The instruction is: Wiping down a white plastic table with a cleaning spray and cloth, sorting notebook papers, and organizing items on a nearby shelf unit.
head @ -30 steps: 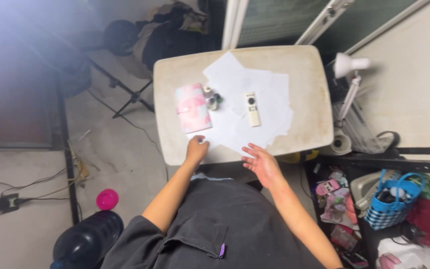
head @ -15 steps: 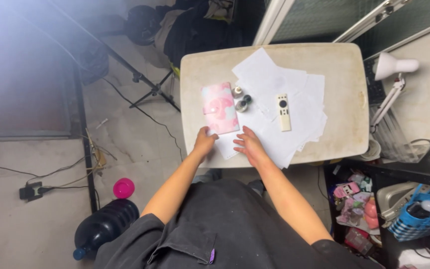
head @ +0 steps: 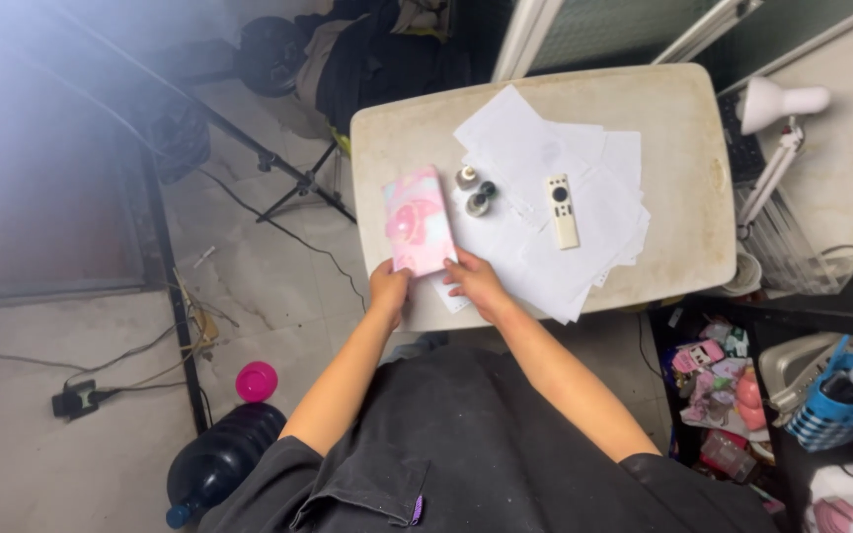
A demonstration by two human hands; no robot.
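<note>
A white remote control [head: 563,210] lies on scattered white paper sheets [head: 584,247] mid-frame, small round bottles [head: 476,192] just left. A white desk lamp [head: 777,104] stands upper right; a pink cap [head: 256,381] lower left.

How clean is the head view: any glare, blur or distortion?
Head view: a bluish-white haze washes out the upper-left corner; the table and papers are evenly lit and fairly sharp; the pink notebook and both hands, left and right, are slightly soft; wide-angle bending tilts the door frame and lamp.
</note>
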